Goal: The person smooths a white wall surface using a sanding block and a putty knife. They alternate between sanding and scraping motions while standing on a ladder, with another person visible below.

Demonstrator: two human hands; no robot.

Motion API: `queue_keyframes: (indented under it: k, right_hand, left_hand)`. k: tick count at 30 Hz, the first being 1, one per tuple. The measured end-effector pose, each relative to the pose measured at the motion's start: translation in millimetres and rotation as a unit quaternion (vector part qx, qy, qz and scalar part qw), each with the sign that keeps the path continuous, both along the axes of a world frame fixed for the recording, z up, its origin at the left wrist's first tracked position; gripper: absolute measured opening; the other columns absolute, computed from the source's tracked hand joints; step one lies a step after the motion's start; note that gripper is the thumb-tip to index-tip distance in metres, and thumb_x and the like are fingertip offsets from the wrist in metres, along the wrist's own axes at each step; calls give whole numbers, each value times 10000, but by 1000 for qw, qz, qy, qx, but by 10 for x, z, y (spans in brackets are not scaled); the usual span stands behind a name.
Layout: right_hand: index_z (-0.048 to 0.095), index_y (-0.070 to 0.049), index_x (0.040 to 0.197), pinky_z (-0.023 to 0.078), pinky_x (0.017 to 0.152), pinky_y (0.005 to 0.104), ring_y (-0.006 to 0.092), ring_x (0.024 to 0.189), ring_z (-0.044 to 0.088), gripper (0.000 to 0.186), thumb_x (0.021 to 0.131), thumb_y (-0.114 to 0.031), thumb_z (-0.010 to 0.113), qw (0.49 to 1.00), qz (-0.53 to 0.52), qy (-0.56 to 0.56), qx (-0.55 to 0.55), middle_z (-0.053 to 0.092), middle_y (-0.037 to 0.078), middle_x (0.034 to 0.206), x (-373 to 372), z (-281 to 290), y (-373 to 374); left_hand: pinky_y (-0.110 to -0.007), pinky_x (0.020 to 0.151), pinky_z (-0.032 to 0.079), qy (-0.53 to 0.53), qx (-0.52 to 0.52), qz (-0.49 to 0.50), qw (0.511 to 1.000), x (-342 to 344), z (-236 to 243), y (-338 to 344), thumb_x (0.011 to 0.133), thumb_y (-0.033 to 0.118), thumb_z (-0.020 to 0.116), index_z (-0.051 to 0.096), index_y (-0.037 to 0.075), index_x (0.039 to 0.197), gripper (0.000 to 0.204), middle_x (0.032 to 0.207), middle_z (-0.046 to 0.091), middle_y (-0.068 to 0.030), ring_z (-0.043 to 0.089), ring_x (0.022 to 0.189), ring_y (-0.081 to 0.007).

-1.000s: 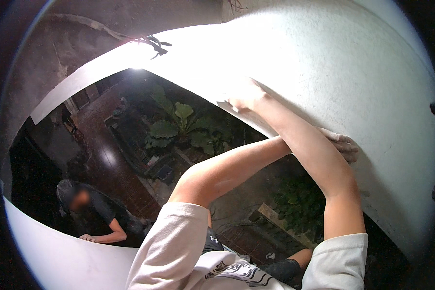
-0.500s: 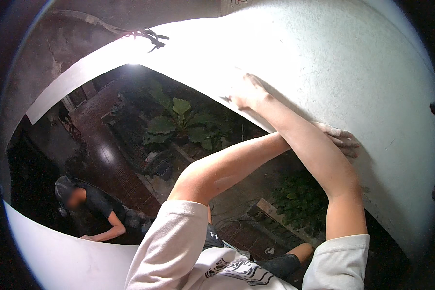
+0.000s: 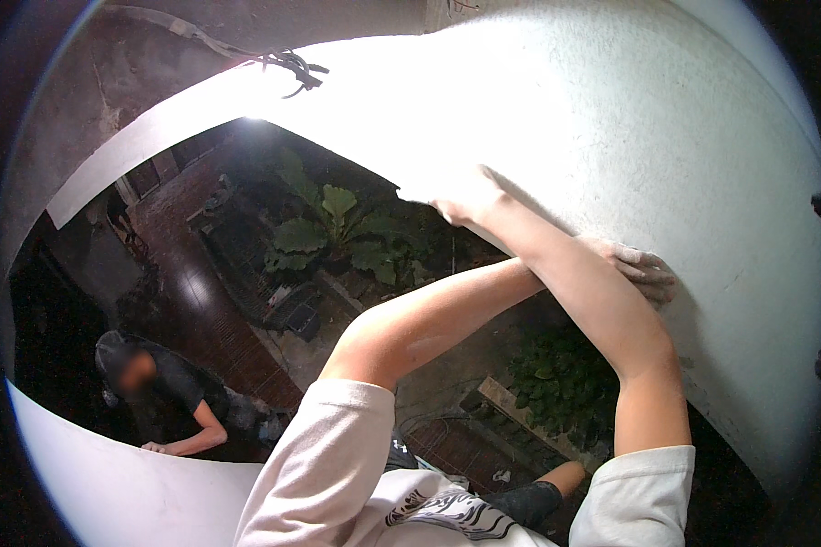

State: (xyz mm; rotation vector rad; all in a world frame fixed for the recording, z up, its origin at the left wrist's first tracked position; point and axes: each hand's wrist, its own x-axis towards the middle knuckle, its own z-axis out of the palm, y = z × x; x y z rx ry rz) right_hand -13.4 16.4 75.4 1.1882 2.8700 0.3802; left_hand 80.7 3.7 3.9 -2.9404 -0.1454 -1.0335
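My forearms cross in front of a large, pale, curved panel (image 3: 730, 191). Reaching to the right under the other arm, my left hand (image 3: 643, 269) lies flat on the panel, its dusty fingers extended and slightly apart. My right hand (image 3: 470, 198) reaches across to the left and rests at the panel's lower edge. Strong glare washes out its fingers and the panel around them, so whether anything is between them does not show. A pale tip projects past the edge beside that hand.
At lower left, another person (image 3: 178, 401) in dark clothing has a hand on a white curved surface (image 3: 137, 479). Dark cables (image 3: 292, 68) hang over the panel's upper edge. Below the opening are a leafy plant (image 3: 337, 223), a bush (image 3: 561, 378) and a brown tiled floor (image 3: 201, 292).
My right hand has slid down and a little left along the panel's edge. My left hand stays in about the same place. The other person appears slightly farther left.
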Motion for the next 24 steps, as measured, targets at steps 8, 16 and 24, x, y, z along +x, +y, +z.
queue_keyframes:
  k: [8,16,24]
  right_hand:
    - [423,-158,1420,159,1185,474,212,1423,262,530,957,-416,410,878,136,32,458,359,96,1504,48,181,100]
    - [630,-88,1176,400,1027,415,222,1096,593,316,908,-202,508,941,265,-69,198,629,86,1192,302,-177,-558]
    - [484,-186,1381,220,1172,447,157,1304,457,611,795,-15,518,909,182,132,350,504,7,1407,1149,170,-1053]
  left_hand:
    - [-409,1039,407,-8,26,-7,1000,69,43,2,814,247,634,687,106,1068,296,1050,658,-78,579,1082,-223]
    - [-407,1046,406,-3,90,-23,996,116,90,-104,802,251,639,700,110,1044,286,1017,668,-83,585,1070,-219]
    - [-404,1053,405,-10,266,-42,963,171,113,-91,791,254,644,713,114,1019,276,984,677,-87,591,1057,-215]
